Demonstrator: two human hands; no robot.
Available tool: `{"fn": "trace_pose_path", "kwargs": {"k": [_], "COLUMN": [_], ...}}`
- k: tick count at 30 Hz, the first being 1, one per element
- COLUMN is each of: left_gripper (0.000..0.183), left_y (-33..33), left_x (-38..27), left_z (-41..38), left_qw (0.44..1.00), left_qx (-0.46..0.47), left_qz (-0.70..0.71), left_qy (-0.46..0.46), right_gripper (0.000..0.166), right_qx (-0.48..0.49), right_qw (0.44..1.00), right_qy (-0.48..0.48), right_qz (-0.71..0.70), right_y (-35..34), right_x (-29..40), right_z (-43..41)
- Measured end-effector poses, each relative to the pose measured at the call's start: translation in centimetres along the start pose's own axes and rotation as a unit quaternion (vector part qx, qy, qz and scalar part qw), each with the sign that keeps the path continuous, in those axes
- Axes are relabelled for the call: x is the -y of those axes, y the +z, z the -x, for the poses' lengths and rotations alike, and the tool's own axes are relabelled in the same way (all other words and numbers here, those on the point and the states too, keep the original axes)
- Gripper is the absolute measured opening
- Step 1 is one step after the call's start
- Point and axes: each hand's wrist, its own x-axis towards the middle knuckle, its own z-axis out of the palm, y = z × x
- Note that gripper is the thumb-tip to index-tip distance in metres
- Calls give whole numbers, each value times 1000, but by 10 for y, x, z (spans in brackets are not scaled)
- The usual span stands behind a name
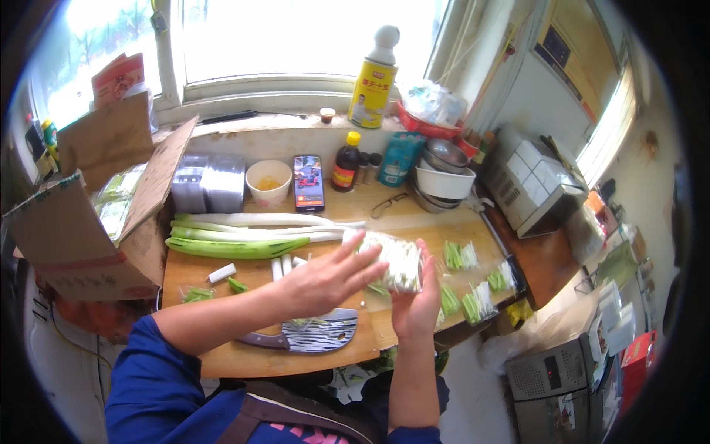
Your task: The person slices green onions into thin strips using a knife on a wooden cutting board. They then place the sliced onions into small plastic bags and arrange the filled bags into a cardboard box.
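Note:
My right hand [419, 305] holds up a clear plastic pack [400, 263] of white scallion strips, its palm beneath and fingers along the right side. Across the pack's left part lie the extended fingers of my left hand [333, 280]; whether they grip it is unclear. Below my left hand, a cleaver [324, 333] with a patterned blade rests flat on the wooden table [244, 361], partly hidden by my forearm. Behind it lie long scallion stalks [266, 221] and a green gourd-like vegetable [238, 248]. Cut white pieces [222, 273] lie nearby.
Several packs of green and white strips [478, 302] sit at the table's right end. An open cardboard box [105, 266] stands left. Along the back are plastic containers [208, 183], a paper cup [268, 183], a phone [308, 183], a sauce bottle [346, 164] and stacked bowls [444, 180].

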Motion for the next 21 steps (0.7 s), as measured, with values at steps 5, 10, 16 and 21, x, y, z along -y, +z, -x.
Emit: {"fn": "trace_pose_path", "kwargs": {"k": [5, 10, 16, 21], "left_gripper": [52, 51, 61, 41], "left_y": [-8, -3, 26, 22], "left_x": [-5, -10, -48, -34], "left_z": [25, 40, 57, 58], "left_qw": [997, 989, 420, 400], "left_qx": [47, -67, -414, -486], "left_qz": [54, 109, 722, 602], "left_qy": [14, -69, -361, -491], "right_gripper": [49, 30, 30, 38], "right_qx": [58, -20, -87, -28], "right_qw": [990, 993, 994, 964], "right_qy": [126, 115, 52, -56], "right_qz": [-5, -35, 43, 259], "right_y": [1, 9, 31, 62], "right_x": [7, -25, -95, -141], "right_z": [22, 30, 34, 53]}}
